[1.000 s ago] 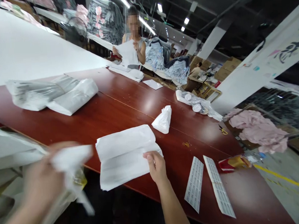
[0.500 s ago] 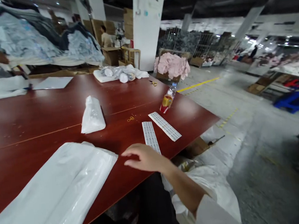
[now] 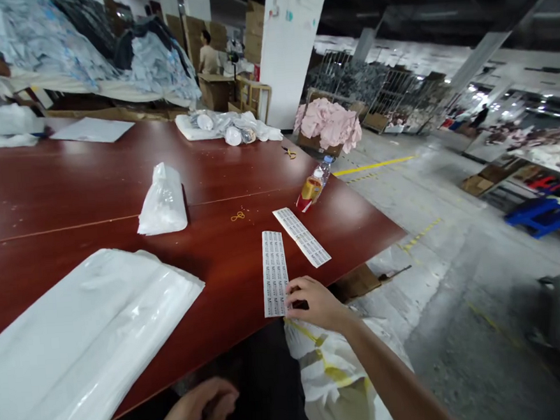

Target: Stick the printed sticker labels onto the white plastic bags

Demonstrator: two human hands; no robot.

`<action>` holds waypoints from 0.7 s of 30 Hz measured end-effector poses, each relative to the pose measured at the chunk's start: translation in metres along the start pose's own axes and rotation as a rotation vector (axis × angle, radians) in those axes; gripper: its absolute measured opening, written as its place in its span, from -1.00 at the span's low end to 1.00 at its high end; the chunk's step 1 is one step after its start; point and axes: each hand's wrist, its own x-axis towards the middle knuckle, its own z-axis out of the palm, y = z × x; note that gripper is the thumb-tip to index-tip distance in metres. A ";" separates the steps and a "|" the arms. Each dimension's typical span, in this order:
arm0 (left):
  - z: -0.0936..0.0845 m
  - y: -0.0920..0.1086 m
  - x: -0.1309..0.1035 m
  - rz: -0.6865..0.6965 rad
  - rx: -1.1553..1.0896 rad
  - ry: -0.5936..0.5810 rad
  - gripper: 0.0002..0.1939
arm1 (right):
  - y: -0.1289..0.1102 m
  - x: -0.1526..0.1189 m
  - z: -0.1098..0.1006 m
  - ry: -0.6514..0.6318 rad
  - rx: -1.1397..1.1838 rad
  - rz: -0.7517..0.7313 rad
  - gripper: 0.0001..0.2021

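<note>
My right hand (image 3: 315, 302) is at the front table edge, its fingertips at the right side of a white label sheet (image 3: 272, 271) printed in columns. Thumb and forefinger are apart; whether they press on the paper I cannot tell. Beside it lies a second label sheet (image 3: 303, 237), set at a slant. Low in the view, over my lap, my left hand (image 3: 198, 411) is loosely curled, somewhat blurred, with a gap between thumb and fingers and nothing visible in it. A stack of white plastic bags (image 3: 91, 332) covers the table's left front.
On the red-brown table (image 3: 226, 258) stand a folded white plastic bundle (image 3: 163, 202), a drink bottle (image 3: 310, 192) and a clear bottle (image 3: 324, 172). Rubber bands (image 3: 237, 217), yellow snips (image 3: 290, 153) and wrapped rolls (image 3: 231, 129) lie there too. White sacks (image 3: 340, 385) sit below the edge.
My right hand has moved right and back from beside the bag stack to the nearer label sheet's side. My left hand has come into view at the bottom. The camera view has shifted slightly.
</note>
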 end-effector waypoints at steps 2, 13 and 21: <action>0.015 0.012 0.024 0.011 -0.038 -0.074 -0.60 | 0.000 0.002 -0.001 -0.004 0.023 0.012 -0.88; 0.034 0.000 0.041 0.028 -0.218 -0.090 -0.60 | -0.009 0.005 0.001 -0.040 0.035 0.015 -0.81; 0.037 -0.003 0.038 0.053 -0.315 -0.109 -0.54 | 0.000 0.010 0.006 0.044 0.001 -0.054 -0.86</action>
